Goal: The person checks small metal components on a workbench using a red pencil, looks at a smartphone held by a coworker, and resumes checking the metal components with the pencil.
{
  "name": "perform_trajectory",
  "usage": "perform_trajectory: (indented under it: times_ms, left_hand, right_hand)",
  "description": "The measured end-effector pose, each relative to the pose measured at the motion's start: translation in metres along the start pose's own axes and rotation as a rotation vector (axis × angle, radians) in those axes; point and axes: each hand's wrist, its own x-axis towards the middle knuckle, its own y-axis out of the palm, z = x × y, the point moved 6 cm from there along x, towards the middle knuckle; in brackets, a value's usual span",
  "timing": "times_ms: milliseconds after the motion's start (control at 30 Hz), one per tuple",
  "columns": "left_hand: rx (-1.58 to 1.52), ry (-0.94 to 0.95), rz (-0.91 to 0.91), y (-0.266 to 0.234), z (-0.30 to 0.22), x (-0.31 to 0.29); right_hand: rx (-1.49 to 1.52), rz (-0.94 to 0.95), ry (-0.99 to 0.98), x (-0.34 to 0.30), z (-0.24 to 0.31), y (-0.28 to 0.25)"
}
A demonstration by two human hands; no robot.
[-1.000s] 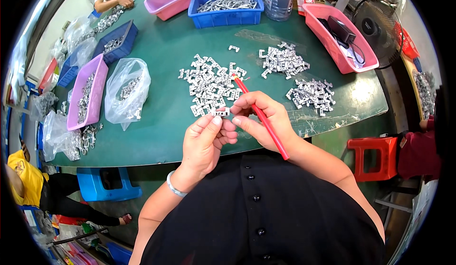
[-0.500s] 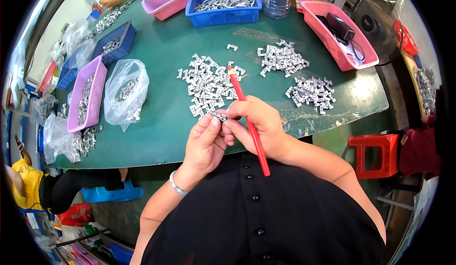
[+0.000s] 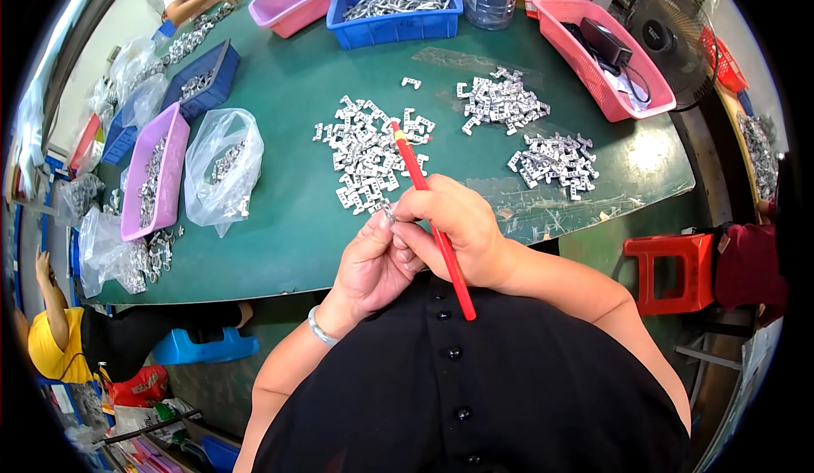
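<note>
Over the table's near edge, my left hand (image 3: 373,268) pinches a small silver metal part (image 3: 388,211) between thumb and fingers. My right hand (image 3: 465,234) is closed around a long red pencil (image 3: 447,252), its yellow-banded end pointing away from me. That hand's thumb and forefinger also meet the same metal part, so both hands' fingertips nearly touch. Just beyond them lies a heap of small silver metal pieces (image 3: 360,146) with dark markings. Two smaller piles of like pieces, a farther pile (image 3: 502,102) and a nearer pile (image 3: 557,164), sit to the right.
On the green table (image 3: 297,244) stand a blue bin of metal rings (image 3: 339,27), a pink basket (image 3: 585,66), a purple tray (image 3: 174,163) and a plastic bag (image 3: 203,184). A fan (image 3: 657,36) is at the right. A co-worker in yellow (image 3: 55,346) is at the left.
The pencil has swung a little to the left with my right hand. The metal part has turned more upright between my fingertips. At the left, the co-worker in yellow has shifted.
</note>
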Motion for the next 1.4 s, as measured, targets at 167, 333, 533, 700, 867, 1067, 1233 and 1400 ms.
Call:
perform_trajectory:
  times_ms: [167, 333, 533, 700, 867, 1067, 1233, 1400]
  left_hand:
    - [0.089, 0.047, -0.052, 0.003, -0.002, 0.004]
    - [0.507, 0.216, -0.261, -0.011, -0.011, 0.004]
    - [0.754, 0.125, -0.391, -0.018, -0.010, 0.001]
    - [0.870, 0.194, -0.431, -0.024, -0.021, -0.010]
    - [0.840, 0.228, -0.476, -0.032, -0.030, -0.019]
    - [0.841, 0.235, -0.459, -0.035, -0.029, -0.021]
    - [0.842, 0.221, -0.431, -0.035, -0.027, -0.021]
    - [0.829, 0.230, -0.407, -0.037, -0.027, -0.023]
  right_hand:
    - [0.059, 0.008, 0.095, -0.006, -0.007, -0.003]
    - [0.416, -0.007, 0.557, -0.024, -0.041, 0.001]
    - [0.298, -0.156, 0.699, -0.018, -0.132, -0.059]
    - [0.063, -0.142, 0.732, -0.005, -0.177, -0.113]
    - [-0.502, -0.143, 0.500, 0.011, -0.160, -0.112]
    - [-0.410, 0.242, 0.369, 0.008, -0.146, -0.039]
    - [-0.464, 0.435, 0.256, 0.006, -0.140, 0.004]
    - [-0.525, 0.481, 0.227, 0.010, -0.138, 0.010]
